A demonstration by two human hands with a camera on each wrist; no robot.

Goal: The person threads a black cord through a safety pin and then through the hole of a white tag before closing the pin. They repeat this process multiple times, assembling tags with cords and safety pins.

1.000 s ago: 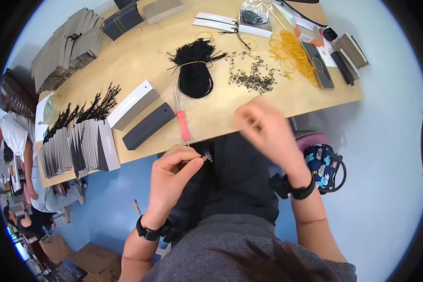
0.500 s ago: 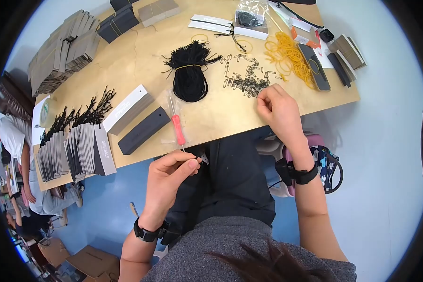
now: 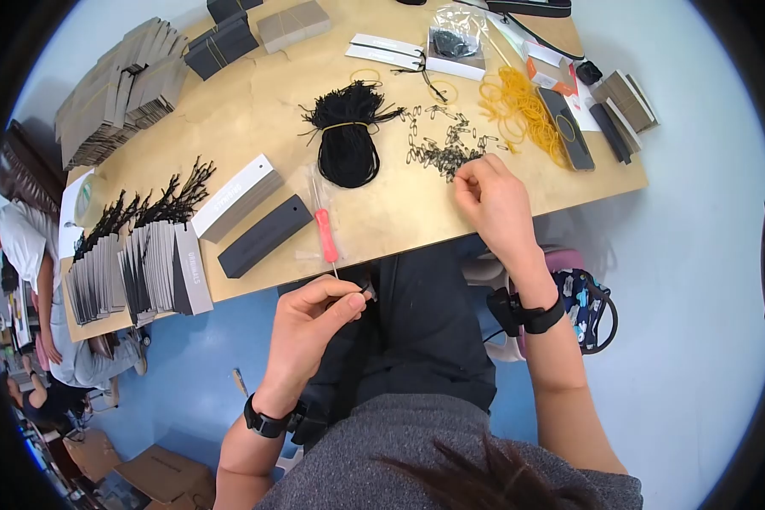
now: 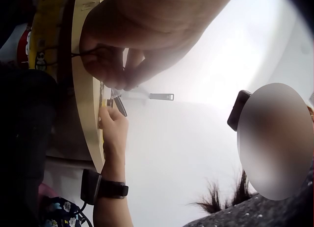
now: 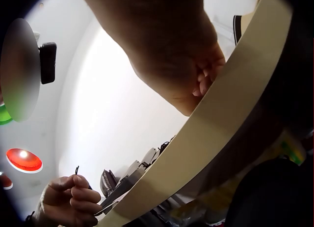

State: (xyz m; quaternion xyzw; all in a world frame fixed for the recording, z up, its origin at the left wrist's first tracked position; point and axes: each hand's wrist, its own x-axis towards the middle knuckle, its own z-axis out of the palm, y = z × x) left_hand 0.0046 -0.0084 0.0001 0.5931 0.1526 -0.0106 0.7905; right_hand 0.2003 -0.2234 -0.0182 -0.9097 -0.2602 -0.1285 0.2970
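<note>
— Black cord (image 4: 78, 54) first. Where is it?

— Nearest me, in my left hand (image 3: 313, 314), by the near edge of the table (image 3: 263, 110). Thumb and forefinger are clamped on it; in the left wrist view a thin length runs out past my fingers.

— Next out?

— A red-handled tool (image 3: 325, 236), lying lengthwise away from me, its near end close to my left fingertips. Left of it, a dark stack (image 3: 265, 236) set at a slant. Farther left, rows of tagged cards (image 3: 153, 263), black ends fanned out on their far side. Just beyond the dark one, a white-topped stack (image 3: 238, 197).

— And your right hand (image 3: 495, 204)?

— At the near right edge of the small metal pins (image 3: 444, 159). Fingertips drawn together; I cannot tell whether a pin is between them. The pins lie heaped, with strays scattered to the far side.

— Past those?

— Left of the pins, a bundle of black cords (image 3: 348, 153) bound with a yellow band. To the right, tangled yellow bands (image 3: 518, 110), a phone (image 3: 567, 127) just right of them.

— Farthest?

— White strips (image 3: 384, 48), a clear bag (image 3: 455, 38) to their right; far left, stacked grey card (image 3: 123, 93).
</note>
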